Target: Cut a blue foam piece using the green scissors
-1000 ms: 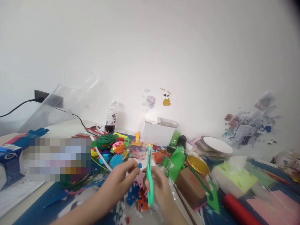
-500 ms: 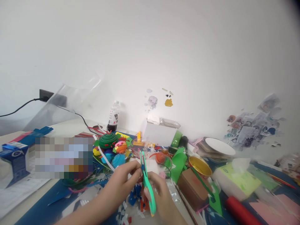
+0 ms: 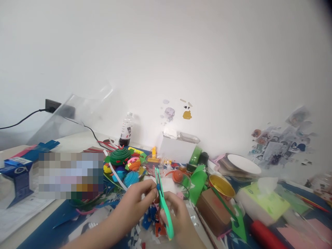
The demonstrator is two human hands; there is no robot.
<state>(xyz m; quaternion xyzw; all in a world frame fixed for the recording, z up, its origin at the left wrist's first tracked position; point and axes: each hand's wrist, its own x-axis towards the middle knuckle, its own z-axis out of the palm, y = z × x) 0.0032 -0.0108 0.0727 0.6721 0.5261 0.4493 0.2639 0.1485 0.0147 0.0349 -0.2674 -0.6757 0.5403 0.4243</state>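
Note:
Green-handled scissors [image 3: 164, 207] point up and away from me, with my right hand [image 3: 177, 212] closed round their handles. Close to the blades, my left hand [image 3: 141, 195] pinches a small blue piece [image 3: 158, 186], which sits at the blades; its exact kind is too small to tell. Under the hands lie blue and orange paper scraps [image 3: 160, 229] and white snippets. Just beyond them are coiled corrugated-paper shapes, among them a dark green dome [image 3: 119, 156], a light blue one [image 3: 131, 178] and an orange ball [image 3: 177, 176].
A bottle of dark drink [image 3: 126, 129] stands by the wall. To the right are a brown box [image 3: 215, 211], a gold bowl [image 3: 222, 185], a tissue pack [image 3: 264, 199], a red roll [image 3: 268, 235] and a white plate [image 3: 244, 164]. A blue-and-white carton [image 3: 19, 180] stands left.
Almost nothing differs. The whole view has shifted slightly, and both hands keep the same grip at the scissors.

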